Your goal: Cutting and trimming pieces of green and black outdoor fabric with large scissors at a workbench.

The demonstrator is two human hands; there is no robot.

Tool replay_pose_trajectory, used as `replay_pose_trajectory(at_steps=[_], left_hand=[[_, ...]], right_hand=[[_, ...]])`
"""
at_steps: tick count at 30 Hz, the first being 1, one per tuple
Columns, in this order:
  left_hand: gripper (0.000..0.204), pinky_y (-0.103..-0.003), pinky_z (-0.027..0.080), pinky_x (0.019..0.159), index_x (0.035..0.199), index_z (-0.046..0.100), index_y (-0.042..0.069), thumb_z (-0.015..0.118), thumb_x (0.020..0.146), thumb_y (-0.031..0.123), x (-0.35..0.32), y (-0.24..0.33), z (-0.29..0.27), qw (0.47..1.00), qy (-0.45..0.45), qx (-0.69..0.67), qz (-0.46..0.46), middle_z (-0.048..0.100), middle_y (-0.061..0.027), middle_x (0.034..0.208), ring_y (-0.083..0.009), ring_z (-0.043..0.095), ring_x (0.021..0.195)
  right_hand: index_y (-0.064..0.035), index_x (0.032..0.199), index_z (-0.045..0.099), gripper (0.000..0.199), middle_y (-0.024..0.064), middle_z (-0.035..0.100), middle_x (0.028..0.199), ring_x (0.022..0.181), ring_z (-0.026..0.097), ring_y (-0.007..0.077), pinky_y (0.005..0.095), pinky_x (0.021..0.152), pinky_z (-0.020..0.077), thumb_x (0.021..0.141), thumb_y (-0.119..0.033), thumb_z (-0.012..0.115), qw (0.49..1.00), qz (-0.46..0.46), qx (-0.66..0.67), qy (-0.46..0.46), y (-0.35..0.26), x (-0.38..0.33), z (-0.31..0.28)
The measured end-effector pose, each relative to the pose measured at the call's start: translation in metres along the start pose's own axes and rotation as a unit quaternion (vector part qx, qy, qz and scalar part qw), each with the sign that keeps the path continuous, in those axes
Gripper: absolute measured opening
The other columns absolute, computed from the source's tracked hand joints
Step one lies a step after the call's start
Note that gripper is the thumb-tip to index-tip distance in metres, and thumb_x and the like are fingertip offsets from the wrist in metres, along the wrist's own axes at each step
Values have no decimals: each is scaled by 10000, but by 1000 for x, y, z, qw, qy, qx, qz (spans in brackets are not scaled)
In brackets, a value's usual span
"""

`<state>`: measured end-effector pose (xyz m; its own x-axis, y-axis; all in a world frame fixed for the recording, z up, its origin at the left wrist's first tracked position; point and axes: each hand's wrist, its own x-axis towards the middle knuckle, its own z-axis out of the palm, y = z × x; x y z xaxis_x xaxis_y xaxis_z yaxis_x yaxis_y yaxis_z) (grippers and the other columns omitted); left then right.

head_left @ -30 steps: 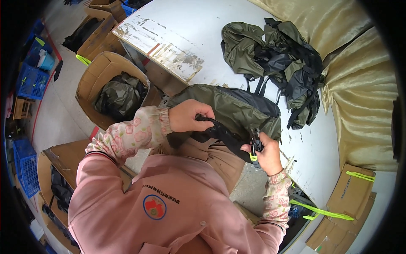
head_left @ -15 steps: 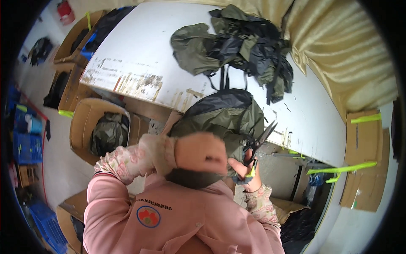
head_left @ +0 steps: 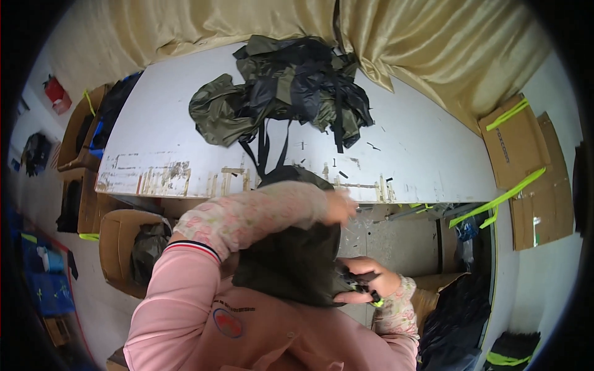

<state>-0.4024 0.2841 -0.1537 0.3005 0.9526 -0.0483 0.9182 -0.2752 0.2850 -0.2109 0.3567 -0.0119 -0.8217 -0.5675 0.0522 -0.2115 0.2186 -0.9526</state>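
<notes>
A dark olive and black fabric bag (head_left: 284, 263) lies across my lap, against the table's front edge. My left arm reaches over it, and my left hand (head_left: 340, 207) is above the bag's right side; its fingers are smeared by motion. My right hand (head_left: 378, 278) is at the lower right edge of the bag, closed around black scissors (head_left: 357, 279), which are blurred and partly hidden by the fingers. On the white table (head_left: 204, 167) ahead, more olive and black bags (head_left: 284, 89) lie in a crumpled heap with straps hanging toward me.
A cardboard box (head_left: 114, 247) with dark fabric stands at the left; further boxes (head_left: 77, 139) line that side. Flattened cardboard (head_left: 516, 154) with yellow-green straps leans at the right. Dark material (head_left: 455, 321) lies low at the right. Gold curtains (head_left: 247, 21) hang behind the table.
The view has shifted, so the table now appears further left. My left hand has moved up and right across the bag. My right hand has lowered, with the scissors' blades no longer pointing up.
</notes>
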Motion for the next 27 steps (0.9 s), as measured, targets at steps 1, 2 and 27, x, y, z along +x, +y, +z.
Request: replay_pose_trajectory(at_steps=[1,2,27], left_hand=[[311,-552,328,974,864,712,204,657,597,52,-15,-25,2,998,54,-14,-36,547,-84,1215,-338,448,1190],[257,-519,364,893,837,701,169,681,598,75,-41,-43,-18,983,165,-73,-23,593,-98,1090,-343,501,1068],[384,-251,415,957,1284,508,6,561,911,82,-313,70,-49,650,347,-586,-337,587,-52,1197,-103,552,1062]], right_hand=[[3,737,487,348,114,441,669,565,442,268,380,528,353,700,-132,806,999,-32,-40,1,-3,-7,-11],[1,790,525,339,109,479,699,601,479,245,350,549,385,700,-151,814,999,-17,-50,12,-6,-21,-21],[-36,844,578,193,-31,559,777,723,515,72,231,652,427,740,-74,736,966,197,-16,165,112,44,-115]])
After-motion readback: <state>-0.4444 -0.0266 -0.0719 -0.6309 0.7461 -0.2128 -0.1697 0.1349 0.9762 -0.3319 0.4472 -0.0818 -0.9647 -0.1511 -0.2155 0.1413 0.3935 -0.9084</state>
